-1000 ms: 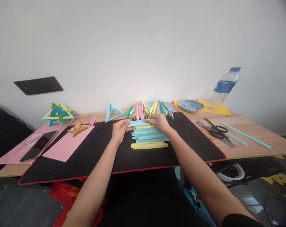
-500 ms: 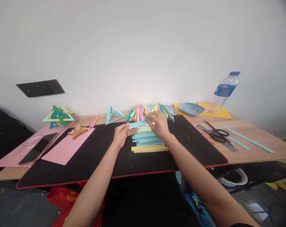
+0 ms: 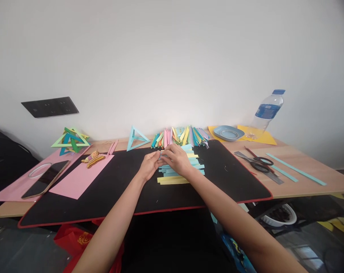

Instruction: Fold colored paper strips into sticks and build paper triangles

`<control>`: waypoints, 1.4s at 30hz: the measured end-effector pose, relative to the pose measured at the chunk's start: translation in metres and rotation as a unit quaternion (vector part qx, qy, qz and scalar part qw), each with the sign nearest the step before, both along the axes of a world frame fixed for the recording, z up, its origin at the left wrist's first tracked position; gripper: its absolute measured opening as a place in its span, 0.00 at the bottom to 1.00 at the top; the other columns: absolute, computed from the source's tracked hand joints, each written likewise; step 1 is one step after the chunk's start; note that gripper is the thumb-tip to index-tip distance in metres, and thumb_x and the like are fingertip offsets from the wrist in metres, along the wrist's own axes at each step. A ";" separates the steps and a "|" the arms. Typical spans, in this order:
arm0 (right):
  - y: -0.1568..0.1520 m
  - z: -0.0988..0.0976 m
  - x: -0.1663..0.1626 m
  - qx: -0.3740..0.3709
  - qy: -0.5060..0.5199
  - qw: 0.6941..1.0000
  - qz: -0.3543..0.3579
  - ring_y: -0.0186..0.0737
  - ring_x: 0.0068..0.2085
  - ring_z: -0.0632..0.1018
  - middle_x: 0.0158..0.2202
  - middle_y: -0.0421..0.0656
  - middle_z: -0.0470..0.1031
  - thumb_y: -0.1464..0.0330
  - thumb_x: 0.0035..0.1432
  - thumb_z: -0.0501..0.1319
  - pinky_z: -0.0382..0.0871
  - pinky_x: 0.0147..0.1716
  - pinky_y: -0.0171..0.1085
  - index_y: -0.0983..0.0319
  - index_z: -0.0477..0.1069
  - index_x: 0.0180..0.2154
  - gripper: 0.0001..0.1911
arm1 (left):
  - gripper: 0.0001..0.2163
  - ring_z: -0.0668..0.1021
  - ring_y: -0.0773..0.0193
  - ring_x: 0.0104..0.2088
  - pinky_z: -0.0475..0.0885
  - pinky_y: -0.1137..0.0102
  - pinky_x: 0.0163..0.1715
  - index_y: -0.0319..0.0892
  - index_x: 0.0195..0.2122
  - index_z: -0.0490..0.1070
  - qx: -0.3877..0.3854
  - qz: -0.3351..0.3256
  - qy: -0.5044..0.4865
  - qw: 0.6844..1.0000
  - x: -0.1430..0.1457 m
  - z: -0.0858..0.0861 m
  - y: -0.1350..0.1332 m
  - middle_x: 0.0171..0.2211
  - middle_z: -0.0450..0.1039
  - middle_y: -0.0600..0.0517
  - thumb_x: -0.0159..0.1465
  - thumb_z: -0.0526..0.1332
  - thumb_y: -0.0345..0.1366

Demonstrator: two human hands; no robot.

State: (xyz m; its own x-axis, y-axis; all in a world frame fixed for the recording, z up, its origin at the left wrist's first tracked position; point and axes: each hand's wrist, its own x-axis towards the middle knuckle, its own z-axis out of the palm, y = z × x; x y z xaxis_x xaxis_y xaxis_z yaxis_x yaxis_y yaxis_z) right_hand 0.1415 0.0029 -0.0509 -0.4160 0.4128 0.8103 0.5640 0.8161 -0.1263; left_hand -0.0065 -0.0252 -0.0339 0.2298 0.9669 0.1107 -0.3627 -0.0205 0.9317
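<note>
My left hand and my right hand meet above the black mat, fingertips pinched together. Between them is a light blue paper strip, mostly hidden by my fingers. Just beneath and to the right of my hands lies a row of flat light blue strips with some yellow ones among them. The nearest yellow strip lies at the front of that row. Behind my hands, several folded strips in many colours stand bunched along the mat's far edge. A light blue triangular paper frame stands to their left.
Left: a multicoloured paper star, pink sheet, hair ties and phone. Right: a blue dish, a tilted-looking bottle, scissors, a ruler and two blue strips. A wall rises behind.
My right hand has come down and left to meet my left hand's fingertips at the strip's left end. The held strip was plainly visible before and is now mostly covered.
</note>
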 end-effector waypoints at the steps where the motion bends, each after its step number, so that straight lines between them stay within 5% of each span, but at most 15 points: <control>1: 0.000 -0.001 0.000 -0.004 0.002 1.000 0.002 0.42 0.37 0.69 0.35 0.47 0.69 0.66 0.63 0.54 0.62 0.35 0.39 0.61 0.69 0.35 0.08 | 0.15 0.79 0.57 0.32 0.73 0.61 0.38 0.34 0.31 0.74 0.000 0.000 0.000 1.000 0.000 0.000 0.000 0.28 0.77 0.46 0.53 0.68 0.43; 12: -0.008 0.004 -0.005 0.036 -0.024 0.999 -0.001 0.39 0.31 0.66 0.30 0.44 0.70 0.65 0.63 0.52 0.60 0.31 0.37 0.61 0.66 0.28 0.12 | 0.15 0.77 0.63 0.32 0.71 0.70 0.33 0.35 0.36 0.77 0.014 0.007 0.007 1.000 -0.001 0.003 0.000 0.32 0.78 0.45 0.54 0.67 0.42; 27: -0.006 0.001 -0.004 -0.069 0.128 0.986 0.080 0.34 0.31 0.72 0.32 0.43 0.70 0.73 0.56 0.55 0.68 0.26 0.31 0.60 0.64 0.29 0.04 | 0.10 0.77 0.55 0.42 0.68 0.60 0.48 0.35 0.30 0.75 0.050 -0.039 0.019 0.998 -0.003 0.004 -0.004 0.32 0.77 0.47 0.54 0.68 0.38; 42: -0.011 0.001 -0.007 -0.061 0.146 0.983 0.096 0.31 0.26 0.71 0.38 0.46 0.69 0.72 0.60 0.53 0.70 0.24 0.32 0.60 0.65 0.42 0.07 | 0.10 0.78 0.63 0.29 0.73 0.65 0.38 0.35 0.26 0.75 0.058 0.041 0.014 0.997 -0.003 0.000 0.001 0.24 0.74 0.51 0.52 0.69 0.39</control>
